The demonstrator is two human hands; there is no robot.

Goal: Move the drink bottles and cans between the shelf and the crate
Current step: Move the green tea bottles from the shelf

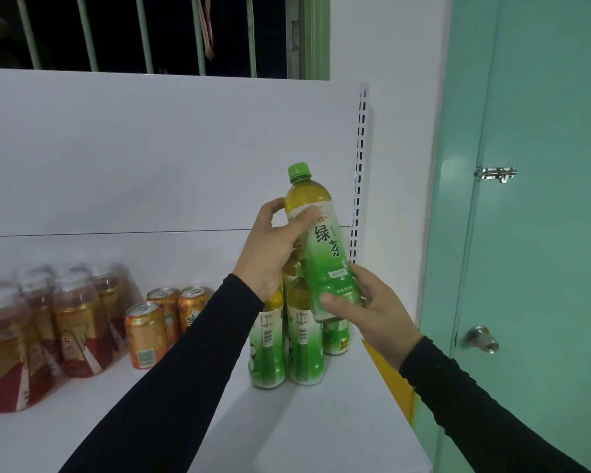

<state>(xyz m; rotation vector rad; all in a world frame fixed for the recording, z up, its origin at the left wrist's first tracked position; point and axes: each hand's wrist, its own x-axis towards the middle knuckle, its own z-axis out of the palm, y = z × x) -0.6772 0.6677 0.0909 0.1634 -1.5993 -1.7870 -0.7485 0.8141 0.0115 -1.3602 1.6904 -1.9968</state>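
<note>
A green tea bottle (321,240) with a green cap is held above the white shelf (321,421), tilted slightly left. My left hand (270,247) grips its upper part below the shoulder. My right hand (372,308) grips its bottom end. Under it, several more green tea bottles (302,343) stand upright at the shelf's right end. Three orange cans (147,332) stand left of them. A shrink-wrapped pack of red tea bottles (38,332) sits at the far left. No crate is in view.
The shelf's white back panel (151,148) and a slotted upright (360,165) stand behind. A green door (543,199) with a latch and knob is at the right. A barred window (133,32) is above. A yellow strip (389,380) edges the shelf's right side.
</note>
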